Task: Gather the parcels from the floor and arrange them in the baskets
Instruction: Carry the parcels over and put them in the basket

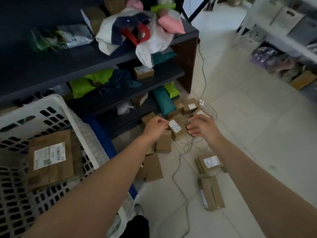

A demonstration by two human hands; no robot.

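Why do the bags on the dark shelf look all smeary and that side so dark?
Head view: motion blur smears the green and grey plastic bags on the dark shelf unit; that side is dim, the pale tiled floor brighter; the labelled brown cardboard parcel in the white plastic basket looks sharper.

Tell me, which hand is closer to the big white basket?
Left. The left hand is right of the white basket, at the labelled box's left edge; the right hand is farther right, on that box's other side.
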